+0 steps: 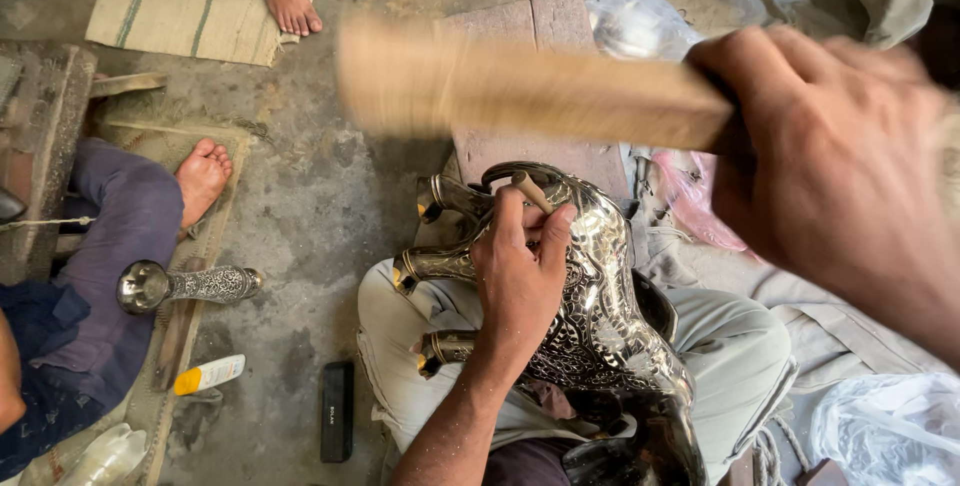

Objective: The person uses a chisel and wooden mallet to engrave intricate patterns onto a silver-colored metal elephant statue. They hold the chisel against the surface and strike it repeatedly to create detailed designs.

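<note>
metal figure [600, 316] on lap; bottle [208, 375] left of black box [337, 411].

Looks like a floor-level metalcraft workshop: people are sitting barefoot on a dusty concrete floor [320, 186], with an engraved metal figure [600, 296] lying at six o'clock.

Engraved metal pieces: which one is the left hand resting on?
The large animal-shaped figure in the lap, under the left hand; the small goblet-like piece lies apart by the co-worker.

A silver goblet [185, 286], a black box [337, 411] and a striped mat [190, 1] lie nearby.
</note>
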